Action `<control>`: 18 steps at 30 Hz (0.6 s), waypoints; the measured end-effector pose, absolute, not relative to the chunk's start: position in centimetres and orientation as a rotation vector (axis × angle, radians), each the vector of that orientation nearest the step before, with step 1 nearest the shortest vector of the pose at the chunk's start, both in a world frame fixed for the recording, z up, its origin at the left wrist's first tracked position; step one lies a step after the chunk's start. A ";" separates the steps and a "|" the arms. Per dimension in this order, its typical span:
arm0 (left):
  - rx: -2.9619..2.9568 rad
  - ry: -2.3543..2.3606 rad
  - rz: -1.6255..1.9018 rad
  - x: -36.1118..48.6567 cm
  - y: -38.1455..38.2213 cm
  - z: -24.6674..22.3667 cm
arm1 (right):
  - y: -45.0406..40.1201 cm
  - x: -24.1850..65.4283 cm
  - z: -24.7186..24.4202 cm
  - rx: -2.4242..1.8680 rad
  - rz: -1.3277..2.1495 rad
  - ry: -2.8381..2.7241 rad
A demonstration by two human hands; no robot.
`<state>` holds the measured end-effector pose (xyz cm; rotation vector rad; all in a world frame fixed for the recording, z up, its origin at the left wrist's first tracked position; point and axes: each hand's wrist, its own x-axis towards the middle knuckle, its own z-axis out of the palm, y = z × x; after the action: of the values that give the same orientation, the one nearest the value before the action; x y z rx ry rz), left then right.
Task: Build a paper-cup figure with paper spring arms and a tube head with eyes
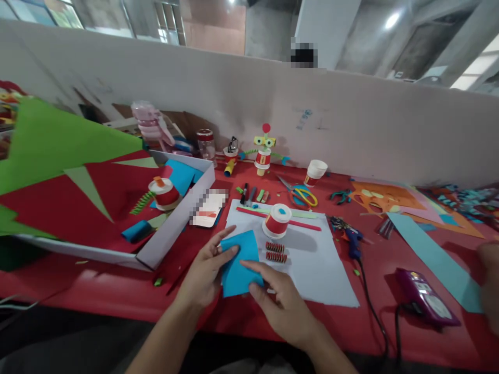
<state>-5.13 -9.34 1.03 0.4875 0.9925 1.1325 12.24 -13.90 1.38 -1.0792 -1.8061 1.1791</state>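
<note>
Between my hands is a blue sheet of paper point(242, 262), held over the near edge of a white sheet point(323, 275). My left hand point(205, 270) grips its left side, thumb on top. At its lower right corner, my right hand point(278, 298) pinches the paper, with the index finger lying across it. Just beyond, a red and white paper cup point(276, 221) stands upside down with a small blue scrap on its base. Two folded red and green paper springs point(276, 252) lie beside the cup. A red paper strip point(304, 226) passes behind it.
On the left is a white box point(175, 221) with coloured sheets. Scissors point(300, 192), a cup figure point(263, 156) and a white cup point(315, 172) stand or lie at the back. A glue gun point(353, 241) with a cord and a purple device point(427, 298) are right. Another person's hand point(489, 280) shows at the right edge.
</note>
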 end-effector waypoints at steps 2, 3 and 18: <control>0.463 1.002 1.072 -6.0 -9.8 0.5 | -14.0 12.8 1.6 -1.012 1.179 -2.013; 0.464 1.001 1.049 -6.3 -10.0 0.4 | -13.8 13.0 1.6 -1.010 1.180 -2.053; 0.318 0.947 1.192 -3.7 -11.8 -0.3 | -12.9 10.7 -1.5 -1.300 0.914 -1.319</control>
<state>-3.70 -11.78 -0.25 0.3177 0.9469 1.1925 10.66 -12.85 -1.54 -1.2997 -1.3187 0.9135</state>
